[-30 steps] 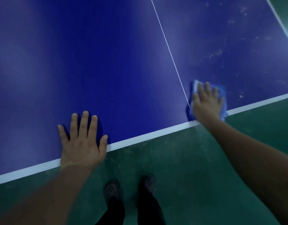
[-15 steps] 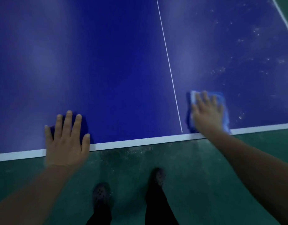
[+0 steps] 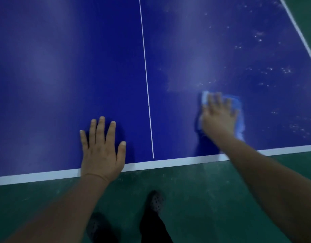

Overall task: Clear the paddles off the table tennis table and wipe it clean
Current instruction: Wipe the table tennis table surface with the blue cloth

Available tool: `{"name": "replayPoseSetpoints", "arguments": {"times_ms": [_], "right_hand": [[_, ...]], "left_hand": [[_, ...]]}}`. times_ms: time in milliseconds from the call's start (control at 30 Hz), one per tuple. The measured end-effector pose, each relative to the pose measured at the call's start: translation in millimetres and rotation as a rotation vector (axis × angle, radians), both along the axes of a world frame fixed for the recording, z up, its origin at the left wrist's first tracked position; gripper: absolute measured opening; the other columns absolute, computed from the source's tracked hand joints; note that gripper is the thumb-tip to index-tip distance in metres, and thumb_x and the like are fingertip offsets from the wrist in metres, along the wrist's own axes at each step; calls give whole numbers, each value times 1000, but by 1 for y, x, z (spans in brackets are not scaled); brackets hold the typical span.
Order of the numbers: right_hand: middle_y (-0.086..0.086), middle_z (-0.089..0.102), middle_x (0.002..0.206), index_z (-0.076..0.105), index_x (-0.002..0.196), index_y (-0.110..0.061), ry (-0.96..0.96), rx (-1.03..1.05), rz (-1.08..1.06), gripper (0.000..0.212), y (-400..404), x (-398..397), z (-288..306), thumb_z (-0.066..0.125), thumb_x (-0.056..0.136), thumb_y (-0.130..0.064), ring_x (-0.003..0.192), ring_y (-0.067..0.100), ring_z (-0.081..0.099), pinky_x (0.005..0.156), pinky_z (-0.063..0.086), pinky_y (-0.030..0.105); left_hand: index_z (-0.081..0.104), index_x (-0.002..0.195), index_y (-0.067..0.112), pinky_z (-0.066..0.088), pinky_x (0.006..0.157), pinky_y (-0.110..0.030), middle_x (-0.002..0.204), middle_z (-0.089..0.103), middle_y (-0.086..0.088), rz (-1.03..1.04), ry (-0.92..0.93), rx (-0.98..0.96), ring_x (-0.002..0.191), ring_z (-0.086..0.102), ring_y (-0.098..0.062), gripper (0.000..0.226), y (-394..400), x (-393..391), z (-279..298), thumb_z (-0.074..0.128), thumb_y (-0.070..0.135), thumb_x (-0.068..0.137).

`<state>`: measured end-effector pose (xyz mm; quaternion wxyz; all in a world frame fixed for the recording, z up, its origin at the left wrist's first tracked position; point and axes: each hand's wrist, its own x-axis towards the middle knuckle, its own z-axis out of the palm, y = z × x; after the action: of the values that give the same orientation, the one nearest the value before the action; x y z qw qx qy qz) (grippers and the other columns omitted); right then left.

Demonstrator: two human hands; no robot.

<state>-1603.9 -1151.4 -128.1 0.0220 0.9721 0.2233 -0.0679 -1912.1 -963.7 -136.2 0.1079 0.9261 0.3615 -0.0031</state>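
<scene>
A person leans over a blue table tennis table (image 3: 63, 67). The left hand (image 3: 102, 151) lies flat with fingers spread at 7 o'clock near the table's white edge. At 4 o'clock, the right hand (image 3: 218, 114) presses straight fingers on a blue cloth (image 3: 238, 116), white specks scattered beyond it toward 2 o'clock.

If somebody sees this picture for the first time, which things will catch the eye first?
First, the right hand pressing a blue cloth flat on the blue table, right of the white centre line. Next, the left hand spread flat at the near edge, and the pale dust specks on the far right.
</scene>
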Motion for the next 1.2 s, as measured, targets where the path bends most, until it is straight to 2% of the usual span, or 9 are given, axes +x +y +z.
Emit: {"name": "replayPoseSetpoints", "arguments": {"times_ms": [133, 300, 367, 600, 667, 833, 900, 1033, 1200], "right_hand": [[-3, 0, 167, 8, 158, -34, 101, 133, -491, 56, -34, 12, 10, 12, 104, -45, 152, 33, -2, 117, 1, 65], [-2, 25, 163, 32, 153, -32, 75, 102, 467, 57, 1, -113, -9, 21, 100, -49, 151, 34, 16, 118, 8, 61], [-3, 26, 162, 32, 153, -33, 126, 80, 572, 58, -21, -86, -5, 21, 99, -50, 151, 32, 16, 118, 10, 61], [-6, -4, 167, 4, 158, -35, 94, 108, -516, 56, -81, 32, 16, 13, 104, -47, 153, 31, -6, 118, -2, 64], [-4, 2, 167, 9, 159, -35, 94, 113, -370, 56, -44, -5, 11, 17, 104, -45, 153, 33, -2, 117, -1, 64], [-4, 23, 163, 30, 154, -34, 176, 80, 698, 57, 7, -100, 2, 22, 100, -52, 152, 32, 11, 119, 4, 63], [-5, 25, 163, 32, 153, -34, 149, 75, 645, 60, -1, -57, 3, 20, 98, -54, 152, 31, 15, 117, 11, 65], [-7, 2, 167, 10, 158, -36, 150, 13, -15, 60, -23, 17, 8, 12, 100, -51, 153, 27, -4, 120, 1, 60], [1, 23, 164, 31, 154, -28, 48, 41, 342, 61, 34, -66, 1, 17, 99, -50, 151, 35, 13, 118, 8, 63]], "left_hand": [[32, 153, 9, 0, 123, -54, 163, 20, -14, -25, -39, 0, 153, 9, -29, 69, -2, -1, 2, 22, 50, 98], [41, 148, 7, 6, 122, -56, 159, 29, -15, -50, -38, 6, 150, 18, -32, 67, -2, -1, 2, 24, 48, 98], [42, 148, 7, 6, 122, -56, 159, 30, -14, -51, -36, 4, 150, 18, -32, 66, -3, -1, 2, 24, 48, 98], [39, 149, 8, 4, 123, -54, 160, 28, -14, -41, -13, -3, 151, 16, -31, 66, -3, 1, 3, 24, 47, 98], [40, 148, 8, 5, 122, -56, 159, 28, -15, -41, -11, -6, 150, 17, -32, 66, -3, 1, 3, 24, 46, 98], [41, 147, 7, 7, 122, -57, 158, 30, -16, -42, 4, -2, 150, 18, -33, 65, -3, 3, 6, 25, 45, 97], [41, 147, 7, 7, 122, -57, 158, 30, -16, -45, 14, -5, 150, 18, -33, 66, -2, 4, 5, 24, 45, 97], [42, 148, 8, 10, 121, -59, 159, 29, -15, -48, 40, -8, 150, 19, -33, 65, -2, 3, 4, 24, 45, 98], [45, 147, 9, 14, 119, -60, 159, 32, -13, -54, 63, -2, 150, 22, -31, 63, 0, 1, 1, 26, 44, 98]]}}
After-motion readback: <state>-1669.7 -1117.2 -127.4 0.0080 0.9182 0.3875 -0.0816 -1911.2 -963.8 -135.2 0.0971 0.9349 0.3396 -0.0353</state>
